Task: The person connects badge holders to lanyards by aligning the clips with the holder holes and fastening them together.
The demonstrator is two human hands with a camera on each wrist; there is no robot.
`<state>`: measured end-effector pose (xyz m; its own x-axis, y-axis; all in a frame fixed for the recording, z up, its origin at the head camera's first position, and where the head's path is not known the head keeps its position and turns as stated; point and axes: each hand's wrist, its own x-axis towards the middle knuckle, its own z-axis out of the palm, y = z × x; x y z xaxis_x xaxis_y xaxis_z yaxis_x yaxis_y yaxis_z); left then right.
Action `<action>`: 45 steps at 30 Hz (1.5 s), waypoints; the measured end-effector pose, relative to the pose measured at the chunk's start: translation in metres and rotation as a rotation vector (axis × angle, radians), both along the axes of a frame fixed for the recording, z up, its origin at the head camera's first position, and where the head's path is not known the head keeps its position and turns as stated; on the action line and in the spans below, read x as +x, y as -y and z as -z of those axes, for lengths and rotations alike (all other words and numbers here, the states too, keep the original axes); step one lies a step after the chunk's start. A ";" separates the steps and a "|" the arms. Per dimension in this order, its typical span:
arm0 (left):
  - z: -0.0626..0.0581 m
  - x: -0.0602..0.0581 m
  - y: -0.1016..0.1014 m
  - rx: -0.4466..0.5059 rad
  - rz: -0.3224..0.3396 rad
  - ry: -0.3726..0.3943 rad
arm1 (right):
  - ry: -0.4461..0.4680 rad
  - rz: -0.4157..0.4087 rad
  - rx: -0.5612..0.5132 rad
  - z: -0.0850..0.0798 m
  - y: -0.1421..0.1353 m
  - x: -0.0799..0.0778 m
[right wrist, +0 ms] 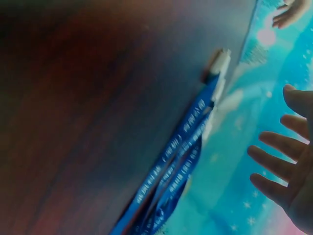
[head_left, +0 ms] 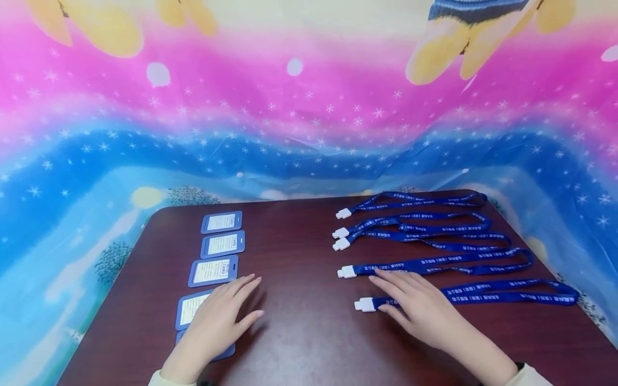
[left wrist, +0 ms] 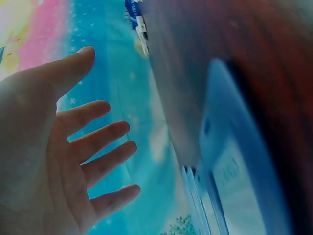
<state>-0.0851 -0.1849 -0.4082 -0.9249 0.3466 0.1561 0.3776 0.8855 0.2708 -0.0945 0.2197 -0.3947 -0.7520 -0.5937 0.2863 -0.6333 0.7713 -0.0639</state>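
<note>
My left hand (head_left: 217, 316) hovers over the near end of a column of blue badge holders (head_left: 213, 271) with white cards inside. Its fingers are spread and hold nothing; it hides parts of the two nearest holders. In the left wrist view one badge holder (left wrist: 239, 161) shows close up, apart from the fingers. On the other side my right hand (head_left: 420, 305) is held above the two nearest blue lanyards (head_left: 512, 296), covering part of them. Its fingers are loosely extended with nothing in them. White plastic clips (head_left: 365, 304) end the lanyards, pointing toward the middle.
Everything lies on a dark reddish-brown table (head_left: 294, 257), whose far corners are rounded. Several more lanyards (head_left: 434, 202) stretch sideways at the back right, two of their clips close together. A colorful printed cloth (head_left: 289, 118) hangs behind and around the table.
</note>
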 end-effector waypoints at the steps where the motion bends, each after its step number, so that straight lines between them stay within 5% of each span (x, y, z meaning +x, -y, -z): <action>1: 0.000 0.003 0.002 0.000 -0.004 0.006 | 0.009 -0.013 0.005 0.002 0.001 0.000; 9: -0.001 0.025 0.020 0.001 -0.048 0.054 | 0.103 -0.107 0.070 0.013 0.007 -0.002; 16: -0.006 0.033 0.027 -0.022 -0.114 0.069 | 0.168 -0.122 0.099 0.016 0.015 -0.012; 29: -0.007 0.040 0.037 -0.098 -0.169 0.127 | -0.053 -0.154 0.132 0.032 0.028 -0.024; 41: -0.001 0.040 0.050 -0.123 -0.229 0.277 | -0.040 -0.151 0.128 0.032 0.035 -0.025; 45: 0.000 0.037 0.051 -0.125 -0.219 0.267 | -0.018 -0.145 0.126 0.031 0.035 -0.025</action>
